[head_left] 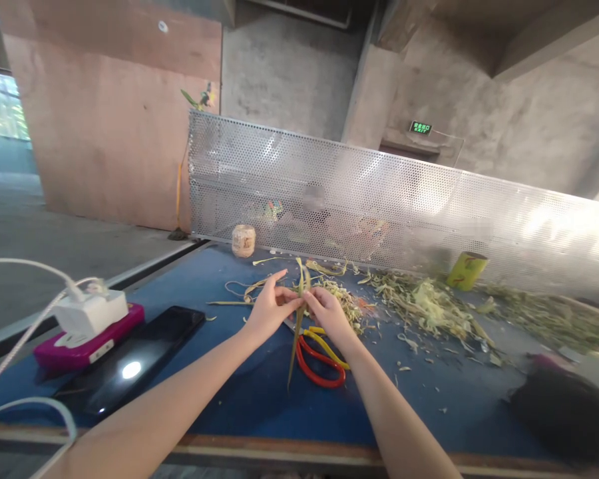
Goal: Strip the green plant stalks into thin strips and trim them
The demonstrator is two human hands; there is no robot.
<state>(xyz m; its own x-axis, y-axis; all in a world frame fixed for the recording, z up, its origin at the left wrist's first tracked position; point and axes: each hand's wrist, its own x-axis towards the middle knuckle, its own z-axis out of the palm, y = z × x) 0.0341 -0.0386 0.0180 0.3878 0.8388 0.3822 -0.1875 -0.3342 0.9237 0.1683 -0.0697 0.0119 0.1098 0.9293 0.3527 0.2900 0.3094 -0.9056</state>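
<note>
My left hand (267,309) and my right hand (329,314) meet above the middle of the blue table, thumbs and fingertips pinched together. Between them they hold a long, narrow, yellow-green dried leaf strip (294,359); one end points up past the fingers and the pointed end hangs down. Just below my right hand lie scissors (322,382) with red and yellow handles, their blades partly hidden by the hands. Pale plant shreds (348,306) are heaped behind my right hand. A thin straw-coloured piece (229,304) and a loop of string lie left of my left hand.
A twine ball (243,240) stands before a perforated metal screen (279,166). Leftward are a black phone (144,356), a magenta power strip (80,356) and a white charger (92,311). Plant scraps (429,306), a yellow-green cylinder (468,271) and a blurred dark object (562,406) are rightward.
</note>
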